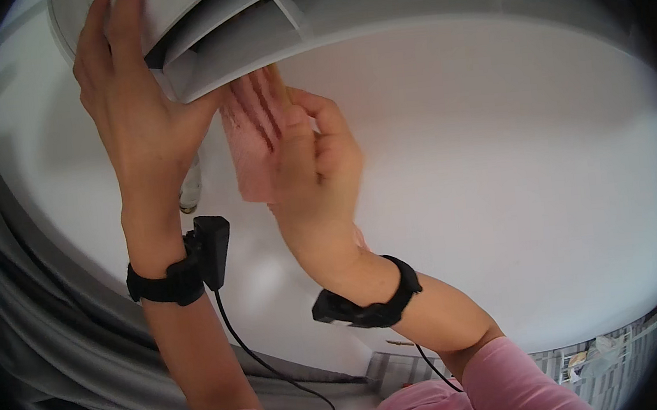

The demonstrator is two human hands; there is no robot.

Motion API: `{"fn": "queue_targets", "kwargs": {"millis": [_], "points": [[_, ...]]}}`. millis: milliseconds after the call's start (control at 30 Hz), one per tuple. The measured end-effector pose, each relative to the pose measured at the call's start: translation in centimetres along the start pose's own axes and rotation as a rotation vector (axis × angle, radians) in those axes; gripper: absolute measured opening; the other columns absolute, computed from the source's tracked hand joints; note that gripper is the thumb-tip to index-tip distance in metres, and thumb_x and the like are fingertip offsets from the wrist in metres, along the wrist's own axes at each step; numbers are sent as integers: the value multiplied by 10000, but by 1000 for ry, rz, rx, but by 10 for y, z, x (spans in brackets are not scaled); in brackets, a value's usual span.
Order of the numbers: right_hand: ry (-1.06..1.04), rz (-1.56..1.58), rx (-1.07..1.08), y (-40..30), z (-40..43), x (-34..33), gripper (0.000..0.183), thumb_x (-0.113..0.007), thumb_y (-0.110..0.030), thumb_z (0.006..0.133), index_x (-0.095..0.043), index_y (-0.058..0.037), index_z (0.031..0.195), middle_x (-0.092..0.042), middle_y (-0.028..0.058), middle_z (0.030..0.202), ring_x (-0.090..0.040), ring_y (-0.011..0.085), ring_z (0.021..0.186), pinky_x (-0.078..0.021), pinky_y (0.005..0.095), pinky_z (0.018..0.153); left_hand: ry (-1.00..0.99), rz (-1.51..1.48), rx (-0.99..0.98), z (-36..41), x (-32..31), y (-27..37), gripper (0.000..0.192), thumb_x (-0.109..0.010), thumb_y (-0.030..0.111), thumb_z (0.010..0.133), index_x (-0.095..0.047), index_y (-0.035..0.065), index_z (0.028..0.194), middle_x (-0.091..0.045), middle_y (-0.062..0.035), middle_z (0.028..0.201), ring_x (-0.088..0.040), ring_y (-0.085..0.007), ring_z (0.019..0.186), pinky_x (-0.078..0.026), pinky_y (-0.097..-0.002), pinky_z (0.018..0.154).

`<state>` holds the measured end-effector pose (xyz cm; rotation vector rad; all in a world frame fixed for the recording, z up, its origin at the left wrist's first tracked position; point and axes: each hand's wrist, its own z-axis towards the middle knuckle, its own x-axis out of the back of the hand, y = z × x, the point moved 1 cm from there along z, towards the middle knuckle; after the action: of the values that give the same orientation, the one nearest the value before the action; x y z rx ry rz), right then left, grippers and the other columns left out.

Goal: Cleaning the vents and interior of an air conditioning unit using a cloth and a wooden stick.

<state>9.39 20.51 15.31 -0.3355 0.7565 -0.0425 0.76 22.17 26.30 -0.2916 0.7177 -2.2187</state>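
Observation:
My right hand (318, 159) pinches a folded pink cloth (253, 159) with dark reddish-brown streaks. The cloth's upper end meets the lower edge of a white organizer with dividers (245, 60). A narrow yellowish strip (279, 83) shows beside the right fingers; I cannot tell what it is. My left hand (137, 98) is spread at the organizer's left end, fingers over a white panel (173, 5). Its thumb reaches along the organizer's edge to the cloth, and its fingertips run out of view. Whether it grips anything is unclear.
Beneath both arms spreads a white surface (477, 162). A small pale object (190, 188) lies partly behind my left wrist. Grey curtain folds (51, 323) hang at left. Black wrist devices trail cables (272, 365). A white wire rack (599, 354) stands low at right.

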Motion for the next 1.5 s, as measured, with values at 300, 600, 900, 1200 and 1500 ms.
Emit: {"fn": "queue_targets", "kwargs": {"millis": [300, 600, 900, 1200, 1500], "points": [[-343, -587, 144, -44, 56, 0, 241, -409, -34, 937, -567, 32, 1107, -650, 182, 787, -590, 200, 682, -480, 345, 626, -39, 150, 196, 30, 0, 15, 1053, -852, 350, 587, -335, 106, 1471, -349, -231, 1401, -346, -417, 1304, -291, -464, 1087], [-56, -115, 4, -28, 36, 7, 188, -472, -110, 970, -554, 51, 1024, -611, 122, 752, -549, 127, 668, -441, 279, 599, -17, 152, 261, 37, 3, 24, 1036, -864, 276, 600, -332, 111, 1473, -344, -223, 1408, -345, -404, 1310, -322, -454, 1080], [-172, -391, 109, -27, 59, -9, 215, -415, -55, 927, -576, 40, 1033, -631, 165, 755, -565, 199, 632, -443, 295, 592, -78, 161, 298, 27, -1, 12, 986, -788, 211, 603, -335, 157, 1478, -327, -251, 1404, -333, -436, 1307, -282, -474, 1082], [-266, -498, -33, -22, 28, 22, 201, -454, -118, 964, -582, 18, 1037, -549, 43, 581, -465, 122, 525, -371, 280, 495, 27, 91, 172, 17, -1, 2, 1013, -839, 239, 602, -332, 170, 1476, -340, -228, 1406, -340, -428, 1308, -302, -475, 1080], [-180, -248, 11, -1, 50, -17, 198, -465, -79, 906, -545, 64, 1016, -656, 252, 877, -633, 409, 803, -492, 403, 677, 49, 115, 228, -4, -2, -5, 940, -826, 232, 634, -376, 162, 1456, -359, -213, 1416, -345, -392, 1321, -326, -451, 1086]]}}
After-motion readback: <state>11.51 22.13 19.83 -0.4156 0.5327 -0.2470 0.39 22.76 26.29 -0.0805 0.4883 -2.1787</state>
